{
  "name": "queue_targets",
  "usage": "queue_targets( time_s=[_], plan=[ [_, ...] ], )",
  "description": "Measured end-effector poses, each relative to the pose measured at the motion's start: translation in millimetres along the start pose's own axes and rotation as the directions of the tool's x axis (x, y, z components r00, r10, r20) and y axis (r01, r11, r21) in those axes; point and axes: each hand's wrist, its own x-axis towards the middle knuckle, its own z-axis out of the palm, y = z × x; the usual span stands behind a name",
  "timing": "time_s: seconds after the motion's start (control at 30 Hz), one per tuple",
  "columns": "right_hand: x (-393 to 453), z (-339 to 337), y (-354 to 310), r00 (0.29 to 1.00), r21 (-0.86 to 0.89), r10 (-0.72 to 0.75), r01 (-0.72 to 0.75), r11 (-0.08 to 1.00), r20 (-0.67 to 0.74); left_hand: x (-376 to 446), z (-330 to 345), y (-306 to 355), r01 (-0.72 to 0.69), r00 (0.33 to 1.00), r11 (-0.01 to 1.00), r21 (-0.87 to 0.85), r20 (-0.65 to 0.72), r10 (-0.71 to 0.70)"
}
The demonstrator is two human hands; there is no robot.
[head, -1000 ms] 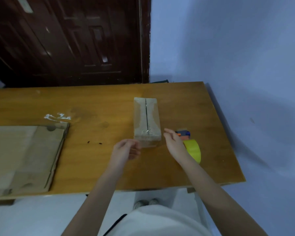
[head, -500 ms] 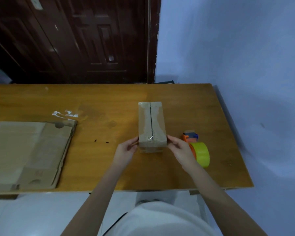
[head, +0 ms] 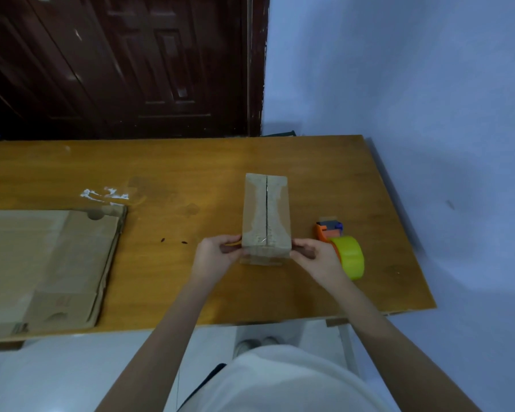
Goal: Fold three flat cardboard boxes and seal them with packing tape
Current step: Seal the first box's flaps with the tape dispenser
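Observation:
A small folded cardboard box [head: 265, 212] stands on the wooden table [head: 191, 173], its top flaps meeting in a dark lengthwise seam with old tape marks. My left hand [head: 216, 255] grips the box's near left corner. My right hand [head: 315, 257] grips its near right corner. Just right of the box lies an orange tape dispenser [head: 327, 231] with a yellow tape roll [head: 350, 258], partly behind my right hand. Flat cardboard boxes [head: 45, 269] lie stacked at the table's left.
A dark wooden door [head: 116, 63] stands behind the table, and a pale blue wall [head: 414, 84] runs along its right side. White paint marks [head: 104, 194] and two small dark specks [head: 173, 241] are on the tabletop. The near table edge [head: 220, 324] is close to my body.
Both hands came in from just short of the box and now hold its near corners. The camera view shifted slightly; the box and tape dispenser stayed in place.

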Motion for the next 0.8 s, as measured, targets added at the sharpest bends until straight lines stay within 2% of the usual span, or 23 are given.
queue_targets(
  time_s=[0.2, 0.47, 0.67, 0.8],
  plan=[
    [0, -1, 0, 1.0, 0.022, 0.011, -0.011, 1.0, 0.008, 0, 2, -3, 0.024, 1.0, 1.0, -0.013, 0.007, -0.024],
    [-1, 8, -5, 0.998, 0.017, -0.014, 0.015, 1.0, -0.061, -10, 19, -2, 0.025, 0.992, 0.999, -0.041, -0.123, -0.03],
    [-1, -4, -2, 0.999, -0.009, -0.029, 0.03, 1.0, 0.026, -8, 10, -7, 0.013, 1.0, 1.0, -0.026, -0.022, -0.014],
    [0, -2, 1, 1.0, -0.034, -0.025, 0.025, 0.999, 0.002, -10, 15, -7, 0.036, 0.998, 0.997, -0.063, -0.058, -0.039]
  ],
)
